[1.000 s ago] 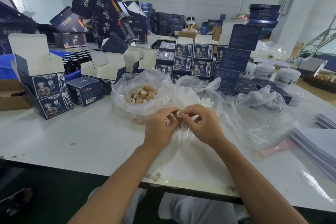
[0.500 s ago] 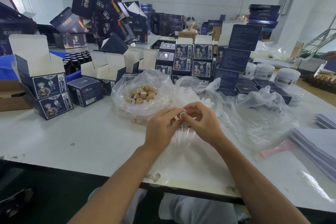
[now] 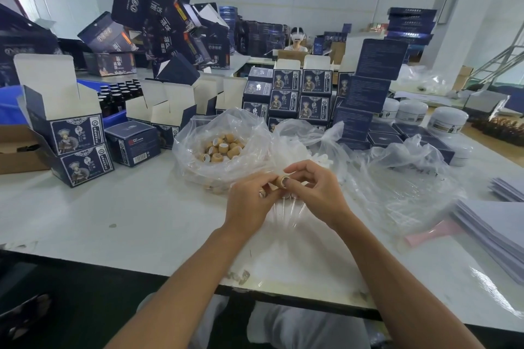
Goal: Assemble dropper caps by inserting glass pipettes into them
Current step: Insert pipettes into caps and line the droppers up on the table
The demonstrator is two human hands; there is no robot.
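Head view, looking down at a white worktable (image 3: 85,224): two bare forearms reach in from the bottom edge and meet at the centre. The left hand (image 3: 249,201) pinches a tan dropper cap (image 3: 282,181) between thumb and fingertips, its open end turned toward the camera. The right hand (image 3: 314,193) curls its fingers in against the same cap from three o'clock. Thin clear glass pipettes (image 3: 286,214) fan downward beneath the hands; which hand holds them cannot be told. At twelve o'clock from the hands, an open clear plastic bag (image 3: 198,156) holds a heap of loose tan caps (image 3: 224,149). At two o'clock, crumpled plastic film (image 3: 402,178) lies beside stacked navy cartons (image 3: 300,93). White jars (image 3: 448,120) stand farther right. The step in hand appears to be seating one pipette into the held cap. The next move likely calls for lining the pipette's end up with the cap's opening and pressing gently, straight in.
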